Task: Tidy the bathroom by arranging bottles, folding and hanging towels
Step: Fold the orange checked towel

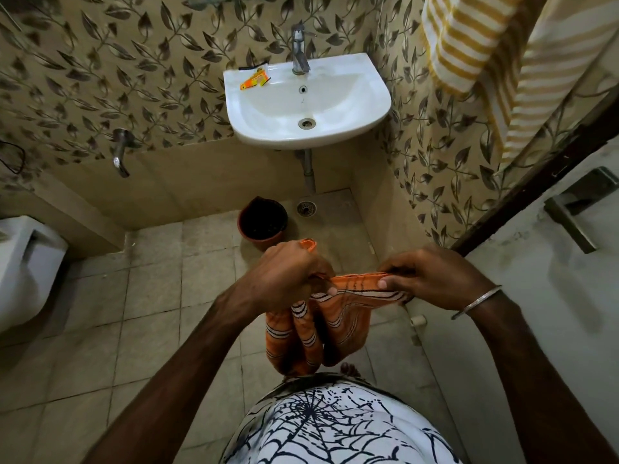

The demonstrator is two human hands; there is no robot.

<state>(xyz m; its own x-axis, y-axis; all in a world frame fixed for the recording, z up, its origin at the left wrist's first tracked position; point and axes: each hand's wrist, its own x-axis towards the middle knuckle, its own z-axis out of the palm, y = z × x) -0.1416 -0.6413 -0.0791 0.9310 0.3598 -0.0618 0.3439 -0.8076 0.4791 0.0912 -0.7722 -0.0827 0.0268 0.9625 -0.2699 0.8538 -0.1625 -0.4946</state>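
Hands stretching an orange striped towel (335, 316) above the tiled floor (140, 296).
Left hand (288, 276) has its fingers curled tight round one bunched end; the right hand (432, 276) pinches the top edge between thumb and fingers, cloth hanging between them. A yellow striped towel (485, 51) hangs upper right, beyond the sink (365, 112).

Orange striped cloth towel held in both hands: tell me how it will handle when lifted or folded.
The orange striped cloth towel is probably floppy: it sags in loose folds below the left hand and right hand. It looks light, since a pinch of the fingers bears its top edge. It is unlikely to slip, being woven cloth.
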